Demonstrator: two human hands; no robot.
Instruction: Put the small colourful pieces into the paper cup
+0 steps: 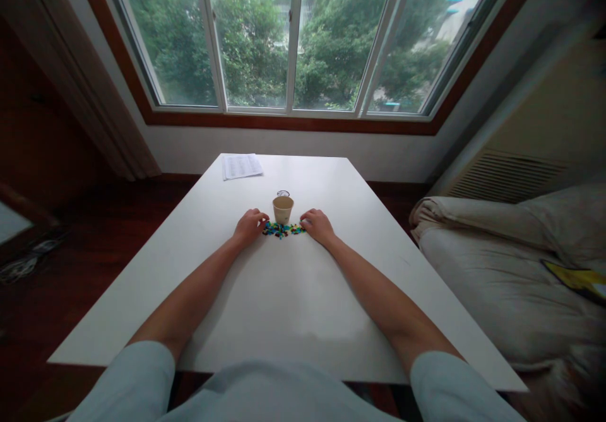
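Observation:
A beige paper cup stands upright on the white table, its open mouth towards me. In front of its base lies a loose spread of small coloured pieces, blue, green, yellow and dark; their exact kind is too small to tell. At the left end of the spread is my left hand, its fingers bent and drawn together at the pieces. My right hand rests at the right end, fingertips closed down by the pieces. Whatever either hand may hold is too small to make out.
Printed paper sheets lie at the table's far left. Just behind the cup is a small round item with a dark rim. A cushioned sofa stands along the right side; a window is beyond the table.

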